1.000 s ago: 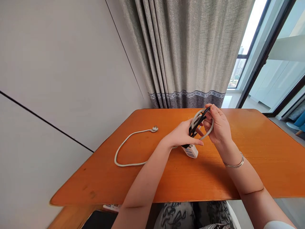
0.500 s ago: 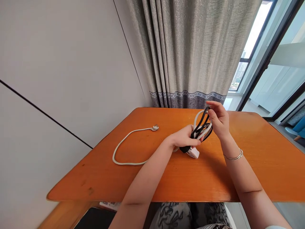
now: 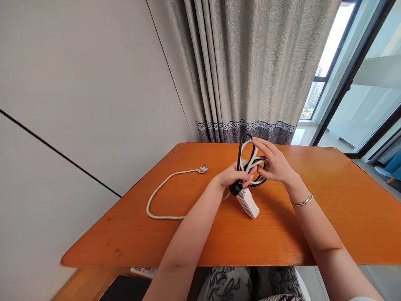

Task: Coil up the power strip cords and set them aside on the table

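My left hand [image 3: 235, 175] is closed around a looped bundle of black and white cables [image 3: 249, 165] above the table. Below its fingers a black plug [image 3: 235, 189] sticks out with its metal prongs showing. Beside the plug a white power strip [image 3: 249, 204] hangs at a tilt; whether it touches the table is unclear. My right hand [image 3: 273, 162] is at the right side of the loops, fingertips on the upper loop and thumb against the lower coil. A white cord [image 3: 169, 217] curves across the table to a white plug [image 3: 203, 169] on the left.
The orange-brown wooden table [image 3: 328, 200] stands against a pale wall [image 3: 78, 83]. A grey curtain [image 3: 250, 67] hangs behind its far edge. A dark-framed glass door [image 3: 354, 79] is on the right. Below the near left edge lies a black flat object [image 3: 125, 288].
The cable bundle has turned and shifted left, and the black plug and more of the power strip now show. My right hand has moved left and lower, onto the loops.
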### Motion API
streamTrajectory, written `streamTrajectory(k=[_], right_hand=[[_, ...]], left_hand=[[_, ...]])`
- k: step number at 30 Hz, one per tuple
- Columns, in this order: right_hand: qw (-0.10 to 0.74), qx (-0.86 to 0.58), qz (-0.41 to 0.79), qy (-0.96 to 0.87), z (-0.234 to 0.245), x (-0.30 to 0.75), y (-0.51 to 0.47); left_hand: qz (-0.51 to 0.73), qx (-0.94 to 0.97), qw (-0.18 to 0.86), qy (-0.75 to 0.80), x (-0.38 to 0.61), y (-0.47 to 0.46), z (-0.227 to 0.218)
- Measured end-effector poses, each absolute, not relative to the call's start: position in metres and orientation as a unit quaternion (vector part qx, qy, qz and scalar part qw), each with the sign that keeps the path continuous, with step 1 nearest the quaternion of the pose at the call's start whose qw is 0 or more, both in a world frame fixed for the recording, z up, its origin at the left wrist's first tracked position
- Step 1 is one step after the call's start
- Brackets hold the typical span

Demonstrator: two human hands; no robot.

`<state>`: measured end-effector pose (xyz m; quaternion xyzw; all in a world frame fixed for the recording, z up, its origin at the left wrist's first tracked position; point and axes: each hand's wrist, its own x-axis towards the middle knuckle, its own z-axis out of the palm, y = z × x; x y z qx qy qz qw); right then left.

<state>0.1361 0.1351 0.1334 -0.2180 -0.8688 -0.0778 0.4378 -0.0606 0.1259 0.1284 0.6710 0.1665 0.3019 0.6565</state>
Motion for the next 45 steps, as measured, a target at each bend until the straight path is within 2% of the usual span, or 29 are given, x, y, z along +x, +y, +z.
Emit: streamTrajectory(k=[4,16,21,28,31,34,41,45], right_hand=[[0.432,-0.260,-0.098,-0.858,0.130,0.135,0.141],[0.382,-0.257,-0.119,-0.880,0.124,0.134,0.147],[0.304,-0.343,-0.124,-0.880,0.124,0.134,0.144],[0.236,-0.487,-0.107,-0.834,0.131,0.131,0.135],[0.247,-0.533,-0.054,-0.807,0.131,0.130,0.136],[0.294,-0.551,0.031,-0.781,0.128,0.129,0.139],[0.415,-0.520,0.251,-0.703,0.120,0.130,0.149],[0.452,-0.515,0.295,-0.666,0.117,0.127,0.154]], left_hand=[[0.286,0.670,0.659,0.187,-0.062,0.126,0.131],[0.218,0.737,0.599,0.224,-0.073,0.135,0.133],[0.205,0.730,0.598,0.259,-0.076,0.142,0.131],[0.283,0.697,0.545,0.370,-0.078,0.145,0.131],[0.309,0.698,0.463,0.451,-0.076,0.146,0.129],[0.345,0.720,0.347,0.493,-0.072,0.147,0.126],[0.400,0.777,0.101,0.475,-0.060,0.136,0.127],[0.371,0.814,0.064,0.442,-0.049,0.128,0.125]])
